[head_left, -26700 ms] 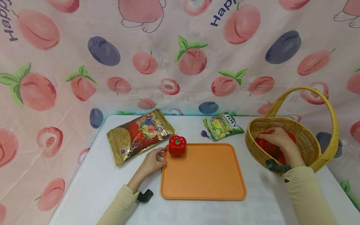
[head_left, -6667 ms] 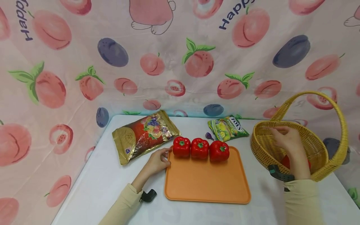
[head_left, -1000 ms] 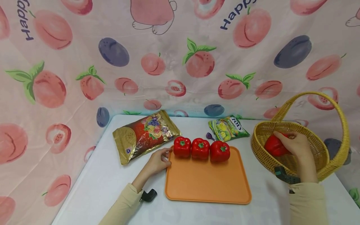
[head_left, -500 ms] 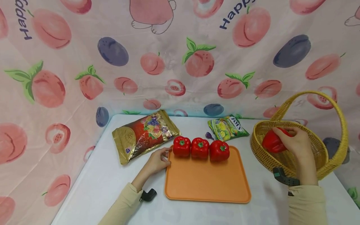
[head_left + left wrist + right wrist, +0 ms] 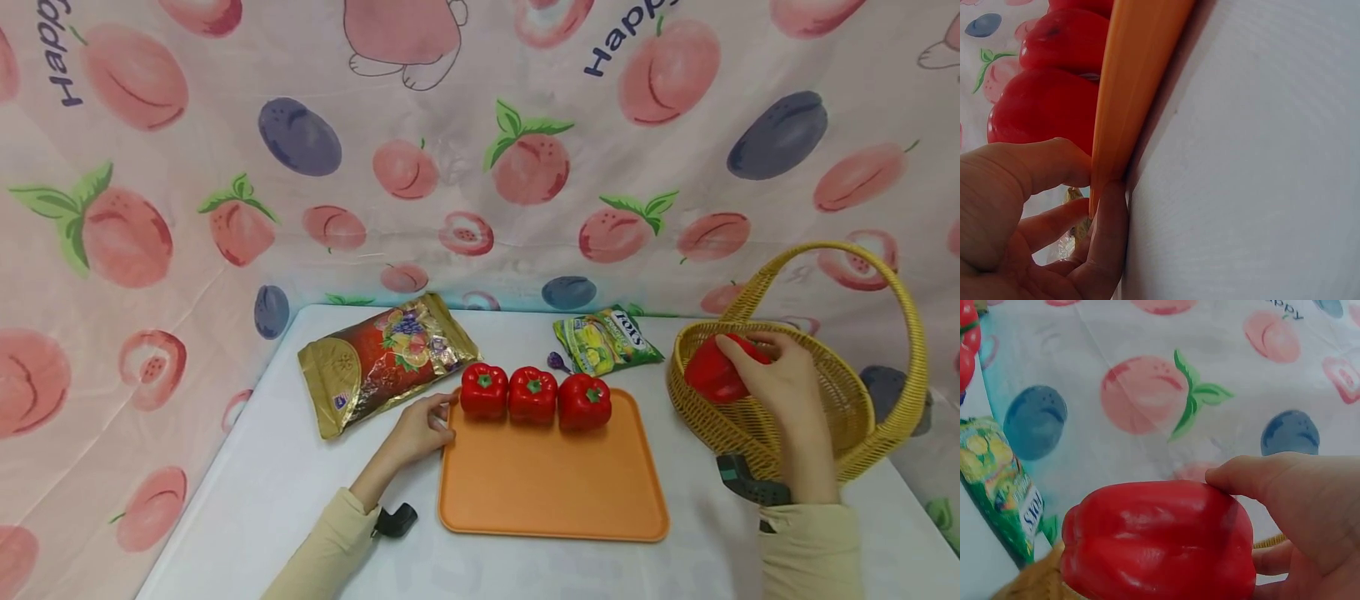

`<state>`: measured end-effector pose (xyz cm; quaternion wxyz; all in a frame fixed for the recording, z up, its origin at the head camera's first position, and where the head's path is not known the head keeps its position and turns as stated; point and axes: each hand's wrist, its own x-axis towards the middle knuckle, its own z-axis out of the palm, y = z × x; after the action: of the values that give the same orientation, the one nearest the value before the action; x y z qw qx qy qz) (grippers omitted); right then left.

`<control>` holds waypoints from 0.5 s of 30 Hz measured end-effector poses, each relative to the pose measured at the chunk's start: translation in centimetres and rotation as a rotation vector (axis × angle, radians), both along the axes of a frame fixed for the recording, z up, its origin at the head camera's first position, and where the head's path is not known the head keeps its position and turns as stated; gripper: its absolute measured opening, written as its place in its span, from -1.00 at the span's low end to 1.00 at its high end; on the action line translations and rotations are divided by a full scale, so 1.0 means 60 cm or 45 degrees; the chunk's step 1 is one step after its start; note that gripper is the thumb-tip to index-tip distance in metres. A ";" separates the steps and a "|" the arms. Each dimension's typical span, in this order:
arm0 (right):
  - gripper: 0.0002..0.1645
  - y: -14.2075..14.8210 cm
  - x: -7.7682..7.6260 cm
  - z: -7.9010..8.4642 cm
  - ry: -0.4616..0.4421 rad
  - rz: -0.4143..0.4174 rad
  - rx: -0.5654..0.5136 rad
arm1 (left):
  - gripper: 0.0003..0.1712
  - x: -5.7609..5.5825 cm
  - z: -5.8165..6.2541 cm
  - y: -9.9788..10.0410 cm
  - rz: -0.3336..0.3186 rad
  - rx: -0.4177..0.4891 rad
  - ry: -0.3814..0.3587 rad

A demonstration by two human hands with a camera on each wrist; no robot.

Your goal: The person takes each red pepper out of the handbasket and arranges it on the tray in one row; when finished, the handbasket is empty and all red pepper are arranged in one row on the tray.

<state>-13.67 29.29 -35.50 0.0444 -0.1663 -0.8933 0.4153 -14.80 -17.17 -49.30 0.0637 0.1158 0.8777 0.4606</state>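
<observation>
Over the basket's left part my right hand [image 5: 783,379] grips a red bell pepper [image 5: 722,371]; the right wrist view shows the thumb on top of the pepper [image 5: 1160,540] and fingers at its end. My left hand [image 5: 415,432] holds the left edge of an orange tray [image 5: 555,492]. In the left wrist view, its thumb and fingers [image 5: 1107,244] lie on either side of the tray rim [image 5: 1132,81]. Three more red bell peppers, a left one [image 5: 484,392], a middle one [image 5: 532,396] and a right one [image 5: 585,402], stand in a row along the tray's far edge.
The yellow wicker basket [image 5: 855,408] with a tall handle stands at the right of the white table [image 5: 225,517]. Behind the tray lie a gold and red bag [image 5: 386,362], a green FOX'S candy bag [image 5: 609,342] and a small purple-headed item [image 5: 557,361].
The right hand has lifted the pepper inside the basket and moved it left toward the rim. Since the oldest frame, two more peppers have joined the first on the tray. The left hand stays put.
</observation>
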 end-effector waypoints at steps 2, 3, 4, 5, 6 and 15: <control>0.00 -0.010 0.000 -0.001 0.008 0.012 -0.001 | -0.34 0.000 0.000 0.000 0.001 0.003 0.000; -0.02 -0.015 0.000 -0.002 0.019 0.021 0.002 | -0.34 0.000 0.000 0.000 0.002 0.002 0.000; -0.03 -0.020 0.000 -0.004 0.030 0.030 0.010 | -0.34 0.000 0.000 0.000 0.002 0.001 -0.001; -0.04 -0.025 0.000 -0.006 0.038 0.038 0.024 | -0.34 0.000 0.000 -0.001 0.002 0.002 -0.003; -0.05 -0.030 0.001 -0.008 0.050 0.049 0.029 | -0.34 0.000 -0.001 -0.001 0.002 0.001 -0.007; -0.08 -0.067 0.008 -0.030 0.076 0.092 -0.002 | -0.34 0.000 -0.001 -0.001 0.000 -0.001 -0.007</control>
<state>-13.20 25.25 -37.29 0.0558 -0.1217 -0.8967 0.4220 -14.80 -17.26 -49.35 0.0660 0.1146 0.8777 0.4606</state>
